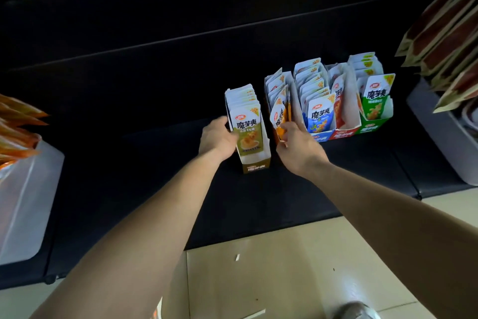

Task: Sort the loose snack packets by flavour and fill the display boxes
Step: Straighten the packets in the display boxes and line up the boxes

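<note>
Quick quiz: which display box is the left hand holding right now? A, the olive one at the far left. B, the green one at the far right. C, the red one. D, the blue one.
A: the left hand grips the side of the olive box, while the right hand is at the orange packets.

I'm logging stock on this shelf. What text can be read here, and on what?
"魔芋爽" on the olive packet, at the front of the olive box.
"魔芋爽" on the blue packet.
"魔芋爽" on the green packet.
Orange packet, pinched by the right hand, and red packet: print partly hidden.
Logos, flavour lines, box-front print: too blurred to read.
</note>
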{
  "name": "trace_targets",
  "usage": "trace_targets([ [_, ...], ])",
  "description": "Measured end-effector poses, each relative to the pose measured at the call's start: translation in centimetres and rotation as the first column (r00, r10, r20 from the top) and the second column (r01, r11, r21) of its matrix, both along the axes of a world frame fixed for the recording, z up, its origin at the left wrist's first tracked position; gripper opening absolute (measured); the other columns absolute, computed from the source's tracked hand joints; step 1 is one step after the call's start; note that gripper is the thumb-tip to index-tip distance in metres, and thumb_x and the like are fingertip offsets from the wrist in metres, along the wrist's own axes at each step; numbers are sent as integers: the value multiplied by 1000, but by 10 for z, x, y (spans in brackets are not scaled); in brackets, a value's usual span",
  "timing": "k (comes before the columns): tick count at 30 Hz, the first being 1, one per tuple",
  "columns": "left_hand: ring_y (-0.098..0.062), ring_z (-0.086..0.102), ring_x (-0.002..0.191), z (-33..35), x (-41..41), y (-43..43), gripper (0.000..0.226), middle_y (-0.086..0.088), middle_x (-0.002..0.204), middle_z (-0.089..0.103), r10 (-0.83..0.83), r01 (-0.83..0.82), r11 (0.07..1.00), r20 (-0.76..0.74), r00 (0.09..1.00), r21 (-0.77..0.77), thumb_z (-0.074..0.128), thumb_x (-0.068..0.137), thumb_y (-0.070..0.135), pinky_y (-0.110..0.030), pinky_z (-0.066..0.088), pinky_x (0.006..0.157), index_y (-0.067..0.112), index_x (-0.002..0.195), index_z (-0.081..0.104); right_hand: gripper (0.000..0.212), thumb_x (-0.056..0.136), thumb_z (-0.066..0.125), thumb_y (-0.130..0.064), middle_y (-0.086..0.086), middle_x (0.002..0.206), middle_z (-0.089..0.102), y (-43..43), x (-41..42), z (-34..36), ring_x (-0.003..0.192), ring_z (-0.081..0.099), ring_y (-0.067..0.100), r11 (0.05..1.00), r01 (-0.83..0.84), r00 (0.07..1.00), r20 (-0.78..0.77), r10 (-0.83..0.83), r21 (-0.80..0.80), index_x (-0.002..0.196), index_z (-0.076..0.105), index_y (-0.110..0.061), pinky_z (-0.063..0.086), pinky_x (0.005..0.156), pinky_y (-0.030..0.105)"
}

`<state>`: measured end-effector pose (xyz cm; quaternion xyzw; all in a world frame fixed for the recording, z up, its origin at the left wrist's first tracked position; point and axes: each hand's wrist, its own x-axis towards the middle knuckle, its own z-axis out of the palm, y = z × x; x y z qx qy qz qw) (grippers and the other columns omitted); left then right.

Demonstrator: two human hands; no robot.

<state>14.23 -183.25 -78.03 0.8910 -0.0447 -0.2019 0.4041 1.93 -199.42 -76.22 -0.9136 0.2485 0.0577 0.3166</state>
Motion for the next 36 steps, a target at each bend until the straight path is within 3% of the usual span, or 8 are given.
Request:
trace_targets([
  [8, -19, 72, 85, -7, 36, -15, 43, -3, 119, 71, 86, -87, 996, 28, 996, 20, 64, 97, 24, -40, 62, 78, 26, 139, 55, 59, 97, 55, -27, 2, 160, 30, -38, -8, -17, 131, 50, 35, 963, -246, 957, -184, 223, -111, 151, 32, -23, 49, 99, 50],
  [14, -16, 66, 107, 8, 11, -9, 44, 4, 131, 63, 83, -98, 993, 210, 974, 59, 66, 94, 35, -31, 52, 80, 23, 135, 53, 52, 93, 57, -34, 1, 145, 44, -35, -17, -15, 126, 51, 28, 935, -344, 913, -263, 313, -81, 143, 45, -24, 48, 97, 44],
  [21, 1, 61, 75, 40, -73, 9, 29, 18, 105, 60, -137, 149, 989, 337, 932, -10, 65, 90, 43, -30, 57, 74, 33, 116, 56, 52, 91, 60, -35, -3, 144, 50, -3, -81, 0, 127, 53, 25, 893, -445, 833, -335, 440, 68, 142, 49, -29, 46, 103, 39],
  [24, 0, 59, 76, 43, -103, 8, 45, 19, 102, 56, -253, 266, 964, 335, 908, 8, 66, 79, 58, -28, 55, 70, 39, 116, 51, 24, 91, 59, -34, 2, 113, 66, 1, -88, 16, 104, 61, 25, 865, -482, 799, -336, 499, 138, 112, 67, -24, 50, 84, 34],
  [28, -3, 59, 81, 33, -118, 6, 48, 19, 96, 55, -334, 319, 942, 321, 886, 101, 78, 76, 52, -34, 56, 71, 39, 112, 48, 13, 92, 52, -32, 1, 87, 64, -15, -70, 42, 82, 63, 24, 912, -400, 902, -219, 372, -95, 82, 57, -26, 45, 63, 33],
  [30, -1, 61, 79, 27, -118, 5, 41, 18, 89, 59, -329, 310, 944, 302, 895, 110, 80, 80, 44, -33, 57, 70, 36, 109, 51, 4, 92, 55, -27, 0, 94, 62, -28, -61, 47, 87, 63, 28, 943, -267, 964, -52, 262, -201, 94, 54, -30, 43, 64, 33],
  [32, 0, 64, 77, 22, -117, 3, 31, 17, 82, 62, -313, 297, 950, 284, 906, 98, 79, 83, 38, -29, 57, 66, 33, 104, 56, 30, 93, 57, -21, 5, 118, 59, -38, -53, 44, 99, 62, 33, 956, -208, 972, 61, 225, -204, 122, 52, -28, 47, 70, 37],
  [36, 1, 64, 74, 15, -112, 0, 16, 17, 78, 63, -277, 266, 961, 327, 904, 78, 77, 86, 31, -22, 55, 64, 27, 92, 63, 48, 93, 62, -22, 4, 133, 53, -53, -43, 33, 114, 60, 31, 936, -268, 963, -18, 271, -230, 137, 48, -32, 54, 83, 43],
])
